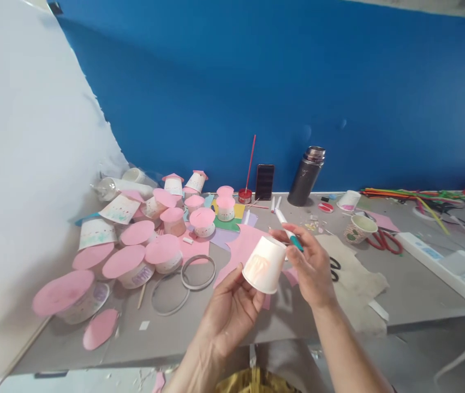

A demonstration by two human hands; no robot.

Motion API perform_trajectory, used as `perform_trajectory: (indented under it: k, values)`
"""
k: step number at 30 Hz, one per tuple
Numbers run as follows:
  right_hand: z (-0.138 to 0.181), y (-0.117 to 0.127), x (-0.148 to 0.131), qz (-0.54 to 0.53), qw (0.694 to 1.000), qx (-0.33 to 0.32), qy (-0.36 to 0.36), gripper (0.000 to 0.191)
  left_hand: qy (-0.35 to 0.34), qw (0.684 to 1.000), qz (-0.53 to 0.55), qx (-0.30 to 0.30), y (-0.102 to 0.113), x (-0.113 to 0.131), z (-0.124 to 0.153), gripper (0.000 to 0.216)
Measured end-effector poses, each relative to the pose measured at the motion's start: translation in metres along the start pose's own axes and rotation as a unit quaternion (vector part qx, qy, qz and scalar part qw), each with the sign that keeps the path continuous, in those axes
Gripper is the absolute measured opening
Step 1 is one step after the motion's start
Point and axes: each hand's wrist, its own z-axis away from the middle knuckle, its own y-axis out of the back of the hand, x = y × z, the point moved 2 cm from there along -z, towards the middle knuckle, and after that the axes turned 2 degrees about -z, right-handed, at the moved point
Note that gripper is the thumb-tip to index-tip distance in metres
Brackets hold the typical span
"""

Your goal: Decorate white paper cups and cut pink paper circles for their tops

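Note:
In the head view a white paper cup [264, 267] is held upside down over the table, with a faint peach-coloured drawing on its side. My left hand [236, 305] cradles the cup's rim from below, thumb on one side and fingers beneath. A white marker with a teal end [296, 242] is gripped in my right hand [309, 262], beside the cup's upper right. That hand's fingers are close to the cup's base; whether they touch it I cannot tell. Beneath the cup lies a pink paper sheet [240, 245].
Several paper cups topped with pink discs [124, 262] crowd the left. Two tape rings [198, 273] lie near them. Behind stand a phone [264, 182] and a dark flask [306, 176]. Red-handled scissors [385, 242], a patterned cup [361, 228] and a power strip [437, 266] occupy the right.

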Motion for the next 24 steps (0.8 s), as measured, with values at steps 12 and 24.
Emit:
perform_trajectory:
  k: [12,24]
  values:
    - [-0.008,-0.015,-0.012,-0.028,0.997,-0.002,-0.066,0.053,-0.15,0.939,-0.014,-0.309,0.017,-0.015,0.006,0.053]
    - [0.053,0.017,-0.032,0.11,0.983,0.053,0.138,0.028,-0.164,0.958,0.049,-0.23,0.015,0.011,-0.005,0.066]
